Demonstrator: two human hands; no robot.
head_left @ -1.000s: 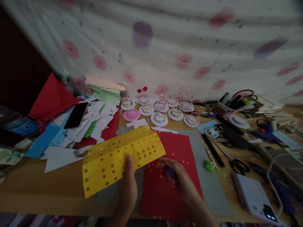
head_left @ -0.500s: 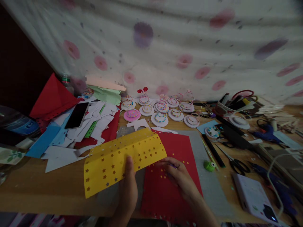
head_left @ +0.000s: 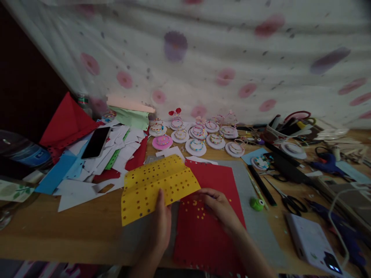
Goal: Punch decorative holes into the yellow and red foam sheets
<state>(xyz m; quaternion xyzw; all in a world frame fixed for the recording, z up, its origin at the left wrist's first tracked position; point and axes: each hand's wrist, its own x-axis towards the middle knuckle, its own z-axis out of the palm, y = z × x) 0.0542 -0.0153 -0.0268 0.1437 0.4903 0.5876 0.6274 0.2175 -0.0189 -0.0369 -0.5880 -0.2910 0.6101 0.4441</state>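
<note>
My left hand [head_left: 162,222] grips a creased sheet of yellow paper [head_left: 156,181] by its lower edge, thumb on top. Rows of star-shaped holes run across the sheet, which is tilted above the table. At its right corner is my right hand [head_left: 218,206], fingers curled together. What those fingers hold is mostly hidden. Beneath the right hand lies a sheet of red paper [head_left: 208,243] with small punched holes along its edges. Several tiny yellow stars [head_left: 199,210] are scattered on the red paper, close to the right fingers.
White paper scraps [head_left: 116,150] and a phone [head_left: 96,143] lie left. Small round beaded decorations [head_left: 196,146] line the back. At right are scissors [head_left: 291,202], a green frog-like piece [head_left: 256,204], a white device with a lit display [head_left: 313,243] and a blue glue gun [head_left: 327,161].
The yellow paper has shifted right and tilted differently, its left end now nearer the middle. More yellow stars show on the red paper by my right hand, which stays at the sheet's right corner.
</note>
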